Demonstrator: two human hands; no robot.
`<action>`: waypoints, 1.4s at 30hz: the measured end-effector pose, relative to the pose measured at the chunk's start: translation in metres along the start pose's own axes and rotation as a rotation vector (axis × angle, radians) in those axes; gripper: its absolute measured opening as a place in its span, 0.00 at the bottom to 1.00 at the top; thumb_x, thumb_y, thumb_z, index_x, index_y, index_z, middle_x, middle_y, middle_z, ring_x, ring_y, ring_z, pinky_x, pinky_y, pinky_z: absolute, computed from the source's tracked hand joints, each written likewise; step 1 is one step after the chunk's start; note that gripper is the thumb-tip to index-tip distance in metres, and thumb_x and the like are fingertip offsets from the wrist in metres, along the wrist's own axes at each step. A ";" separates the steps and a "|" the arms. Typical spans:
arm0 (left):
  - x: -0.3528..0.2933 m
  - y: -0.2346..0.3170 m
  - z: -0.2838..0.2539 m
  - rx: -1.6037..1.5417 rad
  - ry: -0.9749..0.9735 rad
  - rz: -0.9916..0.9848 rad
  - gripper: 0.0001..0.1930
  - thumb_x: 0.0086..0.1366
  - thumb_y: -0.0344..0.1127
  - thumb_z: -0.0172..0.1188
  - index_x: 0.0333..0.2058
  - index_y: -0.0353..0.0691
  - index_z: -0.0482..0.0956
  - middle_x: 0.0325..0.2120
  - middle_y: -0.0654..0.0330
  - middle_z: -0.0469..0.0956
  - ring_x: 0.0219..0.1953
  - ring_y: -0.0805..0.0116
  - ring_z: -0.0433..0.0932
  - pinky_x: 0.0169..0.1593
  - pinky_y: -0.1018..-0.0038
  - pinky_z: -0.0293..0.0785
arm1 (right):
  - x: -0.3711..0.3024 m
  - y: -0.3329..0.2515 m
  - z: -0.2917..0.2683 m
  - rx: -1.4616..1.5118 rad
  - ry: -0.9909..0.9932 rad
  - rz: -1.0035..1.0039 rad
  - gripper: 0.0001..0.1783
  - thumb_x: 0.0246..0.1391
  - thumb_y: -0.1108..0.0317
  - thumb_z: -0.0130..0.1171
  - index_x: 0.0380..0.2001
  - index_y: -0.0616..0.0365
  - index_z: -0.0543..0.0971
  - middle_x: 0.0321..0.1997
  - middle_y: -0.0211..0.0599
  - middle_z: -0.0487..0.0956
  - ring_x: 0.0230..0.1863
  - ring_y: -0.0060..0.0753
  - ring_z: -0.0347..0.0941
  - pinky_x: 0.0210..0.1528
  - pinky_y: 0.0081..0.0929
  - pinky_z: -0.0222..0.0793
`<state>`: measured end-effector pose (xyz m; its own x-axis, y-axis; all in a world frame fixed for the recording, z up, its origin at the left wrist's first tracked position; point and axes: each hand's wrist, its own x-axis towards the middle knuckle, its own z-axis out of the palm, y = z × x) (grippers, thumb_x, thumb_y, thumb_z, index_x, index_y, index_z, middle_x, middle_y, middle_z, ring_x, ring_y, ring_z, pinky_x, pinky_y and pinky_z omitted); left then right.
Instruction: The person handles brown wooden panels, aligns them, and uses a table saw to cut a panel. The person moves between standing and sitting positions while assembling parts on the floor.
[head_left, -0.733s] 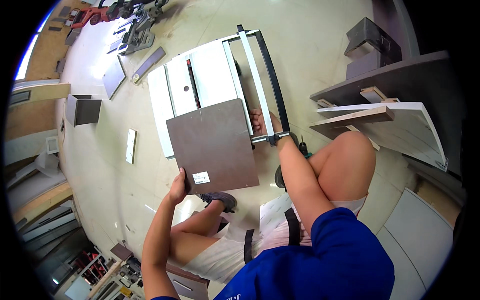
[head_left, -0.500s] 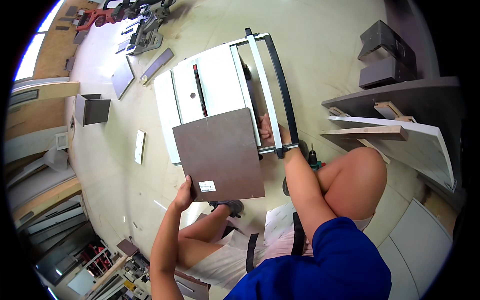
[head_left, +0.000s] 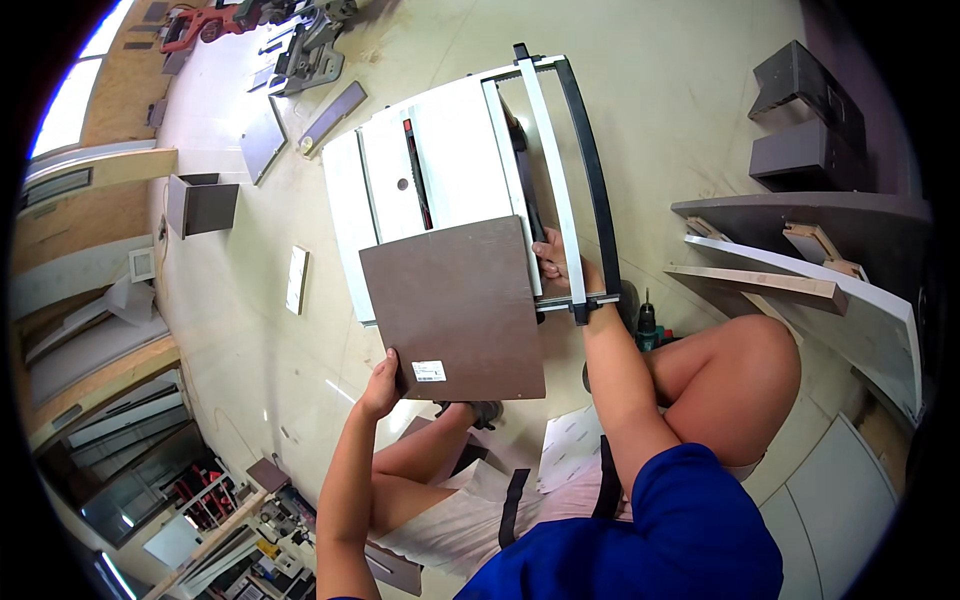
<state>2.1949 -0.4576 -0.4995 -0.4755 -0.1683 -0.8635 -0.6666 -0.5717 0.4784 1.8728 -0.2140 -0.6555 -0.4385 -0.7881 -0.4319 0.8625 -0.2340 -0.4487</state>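
Note:
A brown square panel (head_left: 455, 310) with a white label near its lower left corner lies over the near end of a table saw (head_left: 455, 140). Its near part juts out past the saw top. My left hand (head_left: 383, 385) grips the panel at the near left corner, thumb on top. Ahead of the panel, the saw's dark blade slot (head_left: 418, 175) with a red piece at its far end shows. My right hand (head_left: 555, 255) reaches under the side rails (head_left: 550, 180), beside the saw top, fingers curled; whatever they hold is hidden.
A green and black drill (head_left: 650, 325) stands by my right knee. Leaning boards (head_left: 800, 285) and dark boxes (head_left: 810, 120) line the right side. Loose panels (head_left: 262, 142), a dark open box (head_left: 203, 205) and a small white board (head_left: 297, 280) are on the floor to the left.
The whole scene has shifted slightly to the right in the picture. The panel and both hands keep nearly the same places relative to the saw.

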 end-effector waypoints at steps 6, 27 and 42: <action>-0.012 -0.007 0.002 0.015 0.063 0.021 0.34 0.74 0.58 0.34 0.60 0.29 0.62 0.58 0.52 0.68 0.59 0.60 0.69 0.62 0.63 0.65 | -0.003 0.002 0.000 0.337 0.365 -0.218 0.14 0.62 0.59 0.50 0.24 0.52 0.71 0.14 0.23 0.62 0.13 0.20 0.57 0.14 0.19 0.55; 0.014 -0.011 -0.001 0.250 0.208 0.104 0.39 0.68 0.63 0.45 0.51 0.25 0.73 0.46 0.49 0.78 0.45 0.62 0.77 0.50 0.69 0.71 | -0.108 0.108 0.033 0.155 0.331 0.232 0.28 0.65 0.45 0.40 0.59 0.50 0.69 0.58 0.35 0.73 0.57 0.42 0.69 0.58 0.42 0.67; 0.011 -0.010 0.006 0.301 0.239 0.121 0.38 0.67 0.65 0.46 0.48 0.28 0.77 0.41 0.51 0.80 0.41 0.64 0.78 0.47 0.69 0.72 | -0.108 0.103 0.035 0.155 0.239 0.122 0.24 0.65 0.55 0.39 0.56 0.57 0.71 0.52 0.39 0.75 0.52 0.44 0.72 0.52 0.39 0.70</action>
<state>2.1930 -0.4485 -0.5125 -0.4376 -0.4226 -0.7937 -0.7693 -0.2810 0.5738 2.0182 -0.1729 -0.6281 -0.3607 -0.6637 -0.6552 0.9325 -0.2444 -0.2658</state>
